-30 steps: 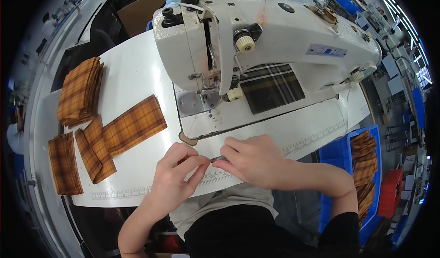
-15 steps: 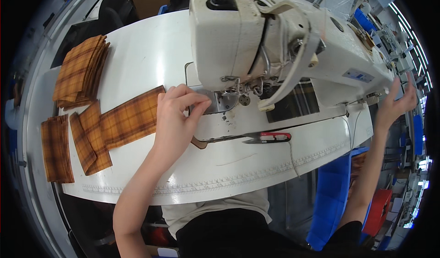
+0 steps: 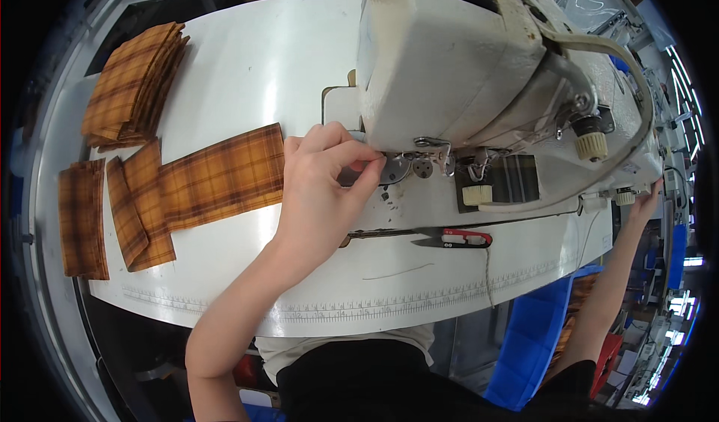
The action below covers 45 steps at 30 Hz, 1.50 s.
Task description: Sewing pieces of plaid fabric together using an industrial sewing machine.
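Observation:
A white sewing machine [image 3: 457, 70] stands over the table. Beside its needle area, above the metal needle plate [image 3: 395, 171], my left hand [image 3: 322, 178] is closed in a pinch, thumb against forefinger. Whatever lies between the fingertips is too small to make out. Far to the right, my right hand [image 3: 645, 203] reaches the machine's right end, its fingers mostly hidden behind it. An orange plaid fabric strip [image 3: 225, 176] lies flat left of my left hand, its other end folded over.
Two orange plaid stacks, a taller one [image 3: 135, 81] and a narrow one [image 3: 82, 220], lie at the left. Red-handled thread snips [image 3: 464, 238] rest near a printed ruler [image 3: 359, 306]. A dark plaid patch [image 3: 517, 180] sits under the machine; a blue bin [image 3: 528, 339] hangs below right.
My right hand has gone from raised with fingers spread to against the machine's right end. My left hand keeps its pinch by the needle. The view has shifted, and the machine looks larger.

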Available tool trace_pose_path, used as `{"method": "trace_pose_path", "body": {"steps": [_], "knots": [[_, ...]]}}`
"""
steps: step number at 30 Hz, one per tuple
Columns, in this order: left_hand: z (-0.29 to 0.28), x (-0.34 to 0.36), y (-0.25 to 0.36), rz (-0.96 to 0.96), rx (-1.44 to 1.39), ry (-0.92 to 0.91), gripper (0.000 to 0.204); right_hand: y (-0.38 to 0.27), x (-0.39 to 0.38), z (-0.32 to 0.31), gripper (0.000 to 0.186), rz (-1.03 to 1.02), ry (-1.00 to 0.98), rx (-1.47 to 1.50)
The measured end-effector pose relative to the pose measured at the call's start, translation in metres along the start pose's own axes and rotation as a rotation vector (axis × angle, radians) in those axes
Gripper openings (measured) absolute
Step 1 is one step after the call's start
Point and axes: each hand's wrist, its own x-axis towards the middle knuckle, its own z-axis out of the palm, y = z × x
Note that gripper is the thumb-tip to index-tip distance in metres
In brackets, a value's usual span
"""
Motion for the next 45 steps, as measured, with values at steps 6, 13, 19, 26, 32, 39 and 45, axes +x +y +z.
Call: {"method": "trace_pose_path", "body": {"steps": [6, 13, 19, 26, 32, 39, 45], "knots": [[0.000, 0.000, 0.000, -0.039, -0.029, 0.007, 0.002, 0.018, -0.047, 0.023, 0.042, -0.045, 0.119, 0.057], [0.001, -0.001, 0.007, -0.024, 0.005, 0.065, 0.004, 0.006, -0.055, 0.040, 0.042, 0.038, 0.172, 0.031], [0.004, 0.000, 0.006, 0.039, 0.046, 0.115, 0.007, -0.001, -0.170, 0.108, 0.036, -0.713, 0.357, -0.875], [0.007, 0.001, 0.004, 0.071, 0.062, 0.139, 0.009, 0.027, -0.374, 0.212, 0.044, -0.779, -1.111, -1.054], [0.011, 0.004, 0.000, 0.096, 0.038, 0.157, 0.009, 0.042, -0.403, 0.242, 0.037, -0.667, -1.270, -0.929], [0.014, 0.003, -0.003, 0.092, 0.014, 0.152, 0.007, 0.035, -0.395, 0.260, 0.032, -0.730, -1.027, -0.986], [0.016, 0.004, -0.004, 0.043, -0.047, 0.119, 0.009, 0.072, -0.388, 0.296, 0.027, -0.158, -1.266, -1.134]]}}
